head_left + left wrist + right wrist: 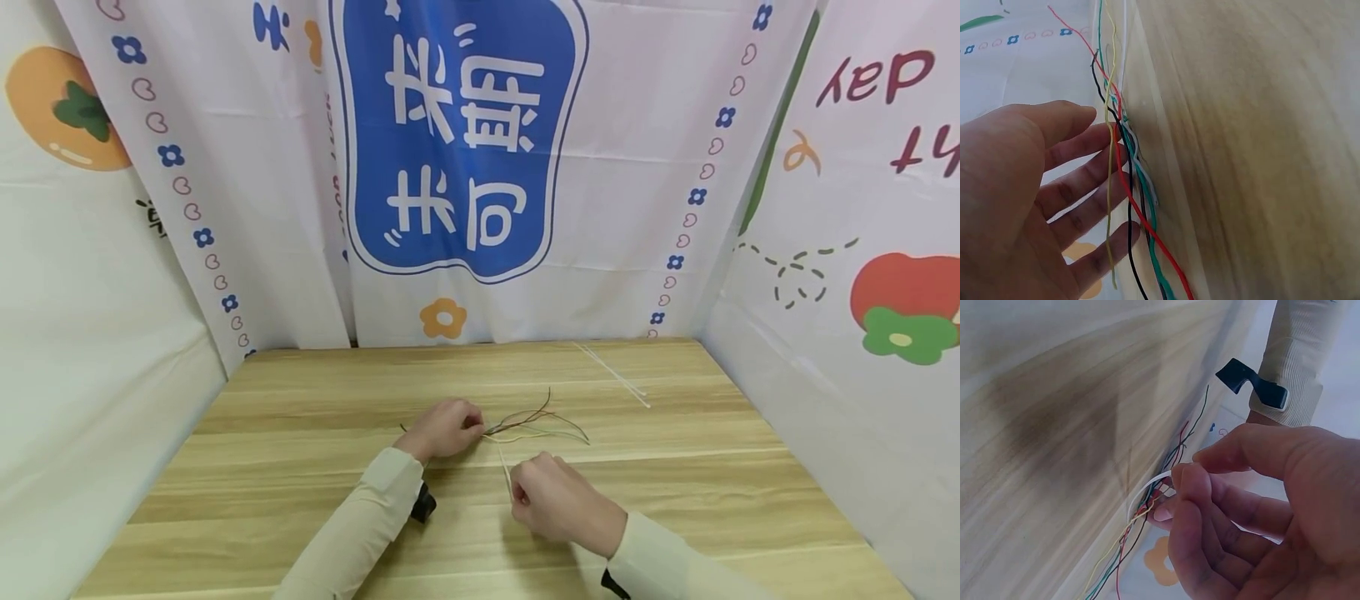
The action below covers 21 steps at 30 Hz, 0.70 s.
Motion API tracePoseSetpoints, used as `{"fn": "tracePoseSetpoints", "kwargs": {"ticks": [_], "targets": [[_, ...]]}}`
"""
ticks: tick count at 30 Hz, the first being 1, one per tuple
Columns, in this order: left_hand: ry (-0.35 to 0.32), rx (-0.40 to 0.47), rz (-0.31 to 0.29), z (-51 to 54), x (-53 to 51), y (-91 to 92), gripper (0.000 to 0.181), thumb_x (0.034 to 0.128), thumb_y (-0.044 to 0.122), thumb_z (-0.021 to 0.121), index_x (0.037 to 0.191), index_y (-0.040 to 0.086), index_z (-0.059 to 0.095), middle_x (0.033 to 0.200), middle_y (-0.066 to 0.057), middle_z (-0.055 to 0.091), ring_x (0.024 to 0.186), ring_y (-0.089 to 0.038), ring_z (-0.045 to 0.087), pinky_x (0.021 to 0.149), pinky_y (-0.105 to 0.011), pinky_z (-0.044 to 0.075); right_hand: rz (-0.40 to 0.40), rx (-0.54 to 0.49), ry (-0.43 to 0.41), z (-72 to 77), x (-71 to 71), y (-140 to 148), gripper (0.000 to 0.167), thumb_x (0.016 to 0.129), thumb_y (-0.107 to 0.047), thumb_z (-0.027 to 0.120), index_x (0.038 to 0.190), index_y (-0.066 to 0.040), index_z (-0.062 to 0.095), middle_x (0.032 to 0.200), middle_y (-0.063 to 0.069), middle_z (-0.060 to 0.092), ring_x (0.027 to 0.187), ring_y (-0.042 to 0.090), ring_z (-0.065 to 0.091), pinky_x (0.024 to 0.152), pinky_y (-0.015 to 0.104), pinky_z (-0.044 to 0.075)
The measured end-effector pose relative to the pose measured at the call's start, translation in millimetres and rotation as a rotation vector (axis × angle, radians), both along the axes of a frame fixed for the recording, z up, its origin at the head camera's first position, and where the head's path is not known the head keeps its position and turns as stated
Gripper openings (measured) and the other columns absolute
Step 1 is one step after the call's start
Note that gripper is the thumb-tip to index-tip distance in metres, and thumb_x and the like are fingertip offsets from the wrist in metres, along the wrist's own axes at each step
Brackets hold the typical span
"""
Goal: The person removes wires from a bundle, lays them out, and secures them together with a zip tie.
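Note:
A loose bundle of thin wires (536, 421) in red, black, green, yellow and white lies on the table. My left hand (450, 427) is at the bundle's near part. In the left wrist view, the left hand's fingers (1088, 181) are loosely extended behind the wires (1124, 162), touching them, and the thumb does not cross over. My right hand (558, 500) pinches a white cable tie (1147, 486) between thumb and index finger. That tie (505, 465) runs from the right fingertips to the bundle, where the wires partly hide it.
Two more white cable ties (617, 377) lie at the back right of the wooden table (315, 400). Printed white cloth (615, 208) hangs behind the table and at both sides. A black strap piece (423, 504) sits at the left wrist.

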<state>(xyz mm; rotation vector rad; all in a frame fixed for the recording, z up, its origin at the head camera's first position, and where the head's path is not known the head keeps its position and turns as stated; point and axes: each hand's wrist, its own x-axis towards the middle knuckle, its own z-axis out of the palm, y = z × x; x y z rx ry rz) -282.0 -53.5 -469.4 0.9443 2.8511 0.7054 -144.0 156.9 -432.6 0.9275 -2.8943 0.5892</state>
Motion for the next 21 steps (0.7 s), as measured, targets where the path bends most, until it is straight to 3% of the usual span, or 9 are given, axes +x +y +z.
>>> {"fn": "tracePoseSetpoints", "kwargs": {"ticks": [11,15,19,21], "targets": [[-0.072,-0.004,0.081,8.8,-18.8,11.2,0.011,0.0993,0.012,0.069,0.089,0.011,0.073,0.084,0.001,0.069,0.074,-0.013,0.06,0.07,-0.034,0.052,0.001,-0.025,-0.011,-10.2,-19.1,-4,0.033,0.081,0.005,0.072,0.06,-0.016,0.056,0.056,-0.012,0.044,0.049,-0.004,0.032,0.045,0.013,0.029],[-0.144,-0.016,0.109,10.2,-26.7,17.9,0.011,0.0981,0.013,0.07,0.089,0.008,0.065,0.071,0.002,0.054,0.061,-0.013,0.046,0.06,-0.031,0.04,-0.008,-0.023,-0.039,-13.4,-24.0,-5,0.034,0.081,0.005,0.072,0.061,-0.016,0.054,0.056,-0.012,0.043,0.048,-0.003,0.033,0.046,0.013,0.03],[-0.177,-0.009,0.137,7.0,-33.1,22.2,0.029,0.0954,0.016,0.076,0.08,0.01,0.052,0.061,0.003,0.034,0.053,-0.013,0.029,0.054,-0.03,0.026,-0.029,-0.011,-0.052,-15.3,-27.9,-6,0.034,0.079,0.004,0.073,0.06,-0.016,0.054,0.056,-0.012,0.044,0.048,-0.002,0.035,0.046,0.015,0.032],[-0.173,-0.007,0.152,6.8,-34.2,23.6,0.037,0.0939,0.017,0.079,0.077,0.011,0.047,0.062,0.003,0.032,0.054,-0.013,0.027,0.054,-0.03,0.024,-0.038,-0.007,-0.06,-14.9,-29.1,-7,0.034,0.079,0.004,0.073,0.06,-0.016,0.054,0.056,-0.011,0.045,0.048,-0.002,0.036,0.046,0.015,0.033]]}}
